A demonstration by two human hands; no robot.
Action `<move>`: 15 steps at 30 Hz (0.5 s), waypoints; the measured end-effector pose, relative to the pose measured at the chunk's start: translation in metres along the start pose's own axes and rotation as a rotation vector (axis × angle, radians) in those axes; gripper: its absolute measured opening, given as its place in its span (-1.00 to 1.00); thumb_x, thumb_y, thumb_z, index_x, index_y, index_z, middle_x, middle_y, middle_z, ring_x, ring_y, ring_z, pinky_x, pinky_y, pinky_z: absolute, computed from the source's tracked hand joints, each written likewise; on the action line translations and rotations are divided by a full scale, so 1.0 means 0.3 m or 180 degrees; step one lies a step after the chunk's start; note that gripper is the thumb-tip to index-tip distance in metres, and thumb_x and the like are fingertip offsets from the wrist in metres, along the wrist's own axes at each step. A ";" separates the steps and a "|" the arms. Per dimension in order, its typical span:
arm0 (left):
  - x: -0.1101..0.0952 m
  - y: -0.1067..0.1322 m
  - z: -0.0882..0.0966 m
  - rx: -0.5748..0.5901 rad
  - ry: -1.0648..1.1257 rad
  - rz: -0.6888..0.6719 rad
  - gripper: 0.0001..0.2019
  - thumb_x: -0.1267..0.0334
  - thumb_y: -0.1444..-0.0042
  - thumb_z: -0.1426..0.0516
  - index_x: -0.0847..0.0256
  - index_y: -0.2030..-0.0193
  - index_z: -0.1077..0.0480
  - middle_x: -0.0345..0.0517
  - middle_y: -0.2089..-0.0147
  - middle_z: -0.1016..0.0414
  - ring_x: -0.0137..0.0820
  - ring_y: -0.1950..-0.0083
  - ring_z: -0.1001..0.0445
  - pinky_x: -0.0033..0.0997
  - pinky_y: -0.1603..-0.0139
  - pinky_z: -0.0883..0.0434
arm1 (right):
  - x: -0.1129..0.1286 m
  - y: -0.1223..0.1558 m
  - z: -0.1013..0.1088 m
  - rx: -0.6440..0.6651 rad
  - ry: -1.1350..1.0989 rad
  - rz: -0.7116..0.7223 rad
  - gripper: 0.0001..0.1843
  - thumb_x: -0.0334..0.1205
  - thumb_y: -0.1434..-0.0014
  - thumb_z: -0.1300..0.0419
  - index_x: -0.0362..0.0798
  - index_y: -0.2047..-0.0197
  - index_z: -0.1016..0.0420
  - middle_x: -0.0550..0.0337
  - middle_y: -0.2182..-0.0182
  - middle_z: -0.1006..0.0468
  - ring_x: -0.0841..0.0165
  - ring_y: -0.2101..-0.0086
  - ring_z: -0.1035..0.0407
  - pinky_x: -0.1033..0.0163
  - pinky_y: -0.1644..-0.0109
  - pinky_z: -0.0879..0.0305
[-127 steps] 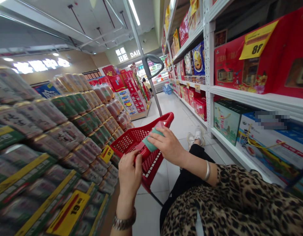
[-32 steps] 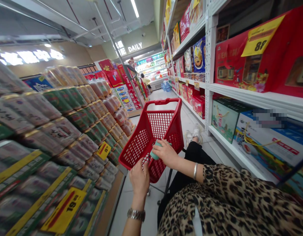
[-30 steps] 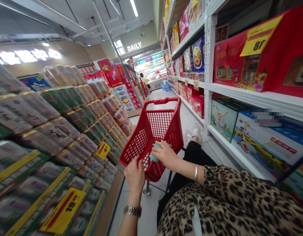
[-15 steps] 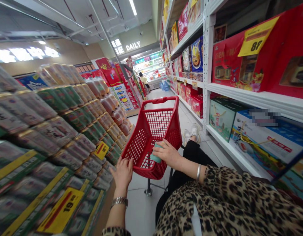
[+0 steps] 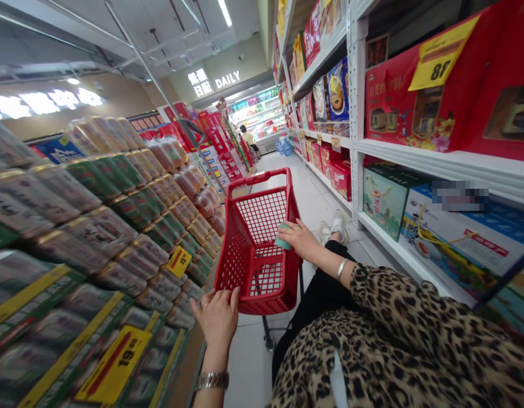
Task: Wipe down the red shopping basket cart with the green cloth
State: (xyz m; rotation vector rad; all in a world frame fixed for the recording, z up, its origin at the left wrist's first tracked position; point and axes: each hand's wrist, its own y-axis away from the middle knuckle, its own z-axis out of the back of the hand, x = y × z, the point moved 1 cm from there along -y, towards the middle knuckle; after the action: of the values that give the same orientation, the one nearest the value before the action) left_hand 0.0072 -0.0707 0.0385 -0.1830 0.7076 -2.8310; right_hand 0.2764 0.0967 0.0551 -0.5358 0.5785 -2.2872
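A red plastic shopping cart [image 5: 236,306] with perforated basket walls stands before me, its bar [image 5: 257,178] at the far end. My left hand [image 5: 219,314] has its fingers curled over the near left corner of the basket rim. On the right rim lies my right hand [image 5: 302,241], closed on a pale green cloth [image 5: 283,235] pressed against the inner side of the rim. Part of the cloth is hidden under the fingers. The basket floor [image 5: 266,272] shows through as a red grid.
Stacked packs of cans [image 5: 96,226] with yellow price tags [image 5: 117,362] line the left. White shelving [image 5: 355,102] with red gift boxes [image 5: 409,110] runs along the right. My legs and white shoes [image 5: 332,226] are beside the cart. A person [image 5: 247,136] is far down the aisle.
The cart has swung slightly to the left. My right hand, with the cloth, has moved from inside the basket's near end up and right along the rim. My left hand stays on the corner.
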 end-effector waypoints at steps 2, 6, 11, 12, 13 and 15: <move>0.009 -0.013 0.002 -0.0113 -0.0108 -0.0022 -0.63 0.05 -0.33 -0.06 0.08 0.41 -0.57 -0.04 0.25 -0.69 -0.06 -0.03 -0.49 0.24 -0.48 0.09 | -0.002 -0.007 -0.009 0.0012 0.0017 -0.0123 -0.62 -0.47 -0.38 -0.12 0.09 -0.10 -0.59 0.15 -0.23 -0.54 0.21 -0.34 -0.24 -0.21 -0.42 -0.09; 0.042 -0.079 0.000 -0.0403 0.0193 0.0259 -0.67 0.07 -0.32 -0.04 0.08 0.20 -0.61 0.01 0.04 -0.68 -0.11 -0.02 -0.51 0.17 -0.45 -0.04 | -0.002 0.005 -0.030 -0.0088 0.0091 -0.0323 -0.64 -0.40 -0.41 -0.09 0.09 -0.15 -0.55 0.09 -0.25 -0.51 0.20 -0.29 -0.30 -0.15 -0.37 -0.19; 0.069 -0.148 -0.075 0.0034 0.1180 0.0728 -0.58 0.12 -0.27 -0.06 0.15 -0.19 -0.49 0.13 -0.36 -0.44 -0.08 -0.34 -0.40 0.05 -0.40 -0.26 | 0.038 0.038 -0.019 -0.0053 0.0178 -0.0316 -0.66 -0.33 -0.43 -0.06 0.08 -0.15 -0.56 0.06 -0.21 -0.53 0.16 -0.21 -0.35 -0.01 -0.20 -0.36; 0.072 -0.151 -0.095 0.0138 0.1368 0.0778 -0.55 0.13 -0.27 -0.05 0.19 -0.24 -0.45 0.15 -0.36 -0.43 -0.12 -0.36 -0.39 -0.04 -0.40 -0.30 | 0.054 0.043 -0.011 -0.0015 0.0211 -0.0284 -0.68 -0.32 -0.43 -0.07 0.09 -0.12 -0.58 0.07 -0.18 -0.55 0.15 -0.20 -0.35 0.00 -0.18 -0.36; 0.074 -0.151 -0.112 0.0200 0.1511 0.0813 -0.53 0.14 -0.28 -0.04 0.21 -0.27 -0.43 0.16 -0.36 -0.42 -0.16 -0.38 -0.38 -0.12 -0.41 -0.30 | 0.074 0.048 -0.002 0.0022 0.0246 -0.0239 -0.70 -0.32 -0.43 -0.09 0.09 -0.08 -0.59 0.07 -0.15 -0.57 0.15 -0.20 -0.34 0.00 -0.18 -0.35; 0.077 -0.144 -0.134 0.0227 0.1643 0.0856 -0.52 0.14 -0.28 -0.04 0.23 -0.29 -0.40 0.16 -0.37 -0.42 -0.18 -0.41 -0.36 -0.17 -0.43 -0.28 | 0.121 0.061 0.015 0.0101 0.0301 -0.0104 -0.74 -0.32 -0.42 -0.11 0.07 0.00 -0.62 0.07 -0.09 -0.60 0.13 -0.21 -0.31 -0.03 -0.21 -0.29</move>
State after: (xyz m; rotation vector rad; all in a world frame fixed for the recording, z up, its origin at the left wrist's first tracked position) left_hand -0.0300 -0.0209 0.0254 0.6270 0.6593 -2.6422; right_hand 0.2644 0.0578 0.0565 -0.4266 0.5822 -2.3588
